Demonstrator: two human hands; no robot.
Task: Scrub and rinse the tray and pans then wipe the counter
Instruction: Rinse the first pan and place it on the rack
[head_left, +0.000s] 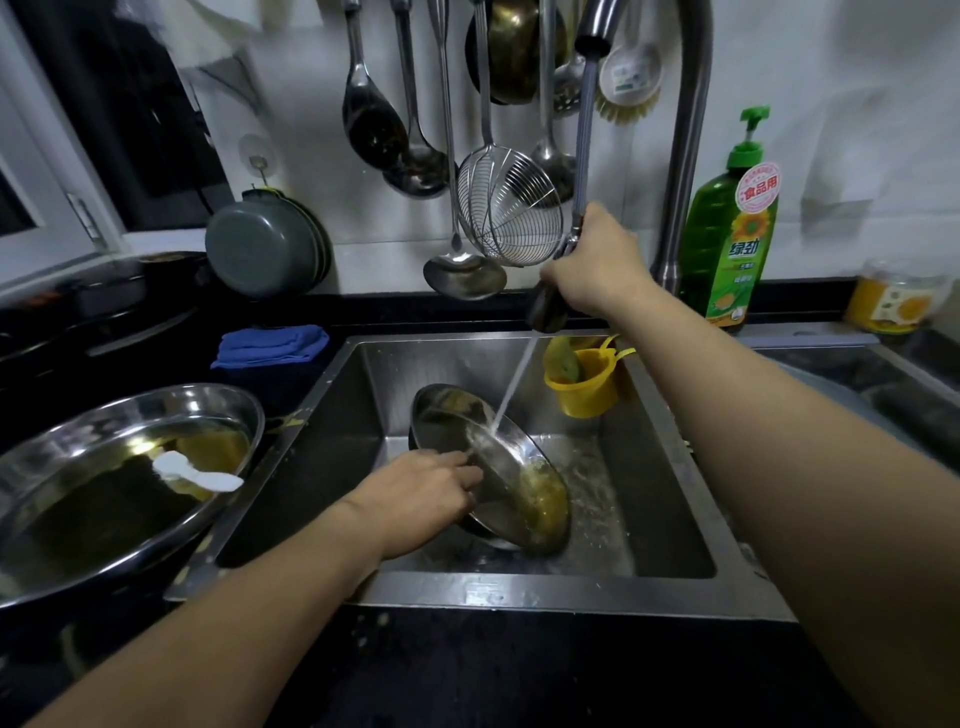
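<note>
A round steel pan (498, 467) stands tilted on its edge inside the steel sink (519, 592), with yellow residue pooled at its low side. My left hand (421, 493) grips the pan's left rim. My right hand (597, 260) holds the pull-out spray head (548, 306) above the sink's back edge, its hose running up to the tap. A stream of water (514, 384) falls from it onto the pan's inner face. A large oval steel tray (78, 519) sits on the counter at the left, holding oily liquid and a white spoon (197, 473).
A folded blue cloth (270, 345) lies behind the sink's left corner. A yellow cup (587, 389) with a sponge hangs at the sink's back wall. A green detergent bottle (727, 234) stands by the tap (680, 156). Ladles and a wire skimmer (509, 208) hang on the wall.
</note>
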